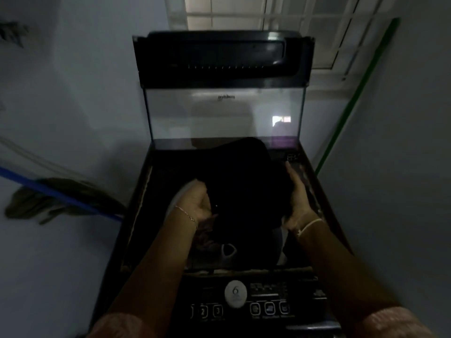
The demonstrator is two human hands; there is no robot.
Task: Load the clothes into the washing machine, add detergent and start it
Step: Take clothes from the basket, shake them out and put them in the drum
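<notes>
A black top-loading washing machine (324, 198) stands in front of me with its glass lid (224, 113) raised upright. Over the open tub I hold a bundle of black clothes (244, 181). My left hand (195, 203) grips its left side and my right hand (297, 198) grips its right side. Below the bundle, other garments (227, 254) lie inside the tub, partly hidden in the dark. The control panel (244, 301) with a round dial and several buttons sits at the near edge. No detergent is in view.
Pale walls close in on both sides. A blue-handled mop (56, 191) leans at the left and a green pole (353, 98) leans at the right. A barred window (280, 20) sits behind the lid. The scene is dim.
</notes>
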